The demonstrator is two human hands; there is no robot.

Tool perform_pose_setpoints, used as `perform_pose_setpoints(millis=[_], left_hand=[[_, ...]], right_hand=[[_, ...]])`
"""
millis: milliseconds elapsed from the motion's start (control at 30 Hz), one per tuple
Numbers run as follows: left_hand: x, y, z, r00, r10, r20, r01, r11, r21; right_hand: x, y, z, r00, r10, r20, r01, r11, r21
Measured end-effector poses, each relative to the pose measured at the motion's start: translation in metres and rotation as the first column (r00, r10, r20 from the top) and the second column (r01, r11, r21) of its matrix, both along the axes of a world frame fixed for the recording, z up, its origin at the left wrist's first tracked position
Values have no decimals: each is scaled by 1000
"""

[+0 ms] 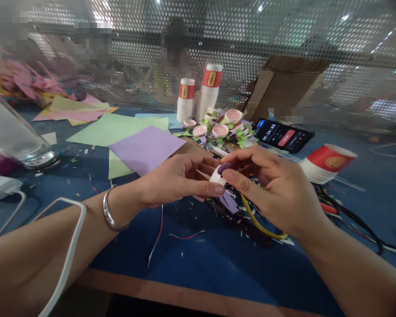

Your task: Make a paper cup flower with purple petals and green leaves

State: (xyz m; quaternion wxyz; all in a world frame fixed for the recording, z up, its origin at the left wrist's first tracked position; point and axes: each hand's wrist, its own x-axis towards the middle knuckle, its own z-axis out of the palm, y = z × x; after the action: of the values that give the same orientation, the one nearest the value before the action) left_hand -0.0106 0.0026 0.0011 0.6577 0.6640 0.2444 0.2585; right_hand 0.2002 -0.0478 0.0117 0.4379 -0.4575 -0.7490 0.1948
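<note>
Left hand (181,177) is pinching a small white piece (215,175), slanting up-right; right hand (270,187) is pinching the curled purple strip (223,167) at its upper end.

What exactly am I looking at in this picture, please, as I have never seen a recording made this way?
There is no machine here: you see a person's bare hands, the left hand and the right hand. The single picture comes from a camera worn on that person's head, looking forward and down.

Between them, the hands hold a small white piece with a curved purple strip at its top; fingers hide part of it.

On the blue table lie a purple sheet and green sheets. Beyond stand two stacks of paper cups, beside pink-topped round pieces. A phone and a red-and-white cup are on the right.
</note>
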Motion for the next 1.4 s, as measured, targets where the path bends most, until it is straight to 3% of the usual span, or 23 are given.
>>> perform_pose_setpoints(millis=[267, 433, 600, 767, 867, 967, 1133, 1400], left_hand=[[-2, 1, 3, 996, -90, 3, 90, 988, -125], [-4, 4, 1, 990, -140, 24, 141, 987, -79], [-2, 3, 1, 993, -114, -8, 114, 993, -27], [2, 0, 0, 992, -36, 122, 60, 977, -202], [5, 1, 1, 975, 58, 213, 20, 937, -349], [7, 2, 3, 968, 150, 200, -48, 897, -440], [10, 0, 7, 966, 221, 134, -133, 870, -475], [14, 2, 5, 901, 391, 188, -262, 836, -482]], right_hand=[[4, -1, 3, 996, 85, -24, -85, 996, 21], [3, 0, 7, 991, 133, -22, -133, 991, -14], [4, -2, 5, 995, 90, -31, -92, 995, -44], [3, 0, 3, 994, 27, -108, -35, 997, -71], [2, 1, 3, 994, -17, -107, 10, 997, -70], [2, 3, 3, 998, -47, -46, 44, 998, -48], [4, 7, -1, 997, -74, 19, 74, 997, -2], [4, 6, -3, 995, -72, -67, 65, 993, -97]])
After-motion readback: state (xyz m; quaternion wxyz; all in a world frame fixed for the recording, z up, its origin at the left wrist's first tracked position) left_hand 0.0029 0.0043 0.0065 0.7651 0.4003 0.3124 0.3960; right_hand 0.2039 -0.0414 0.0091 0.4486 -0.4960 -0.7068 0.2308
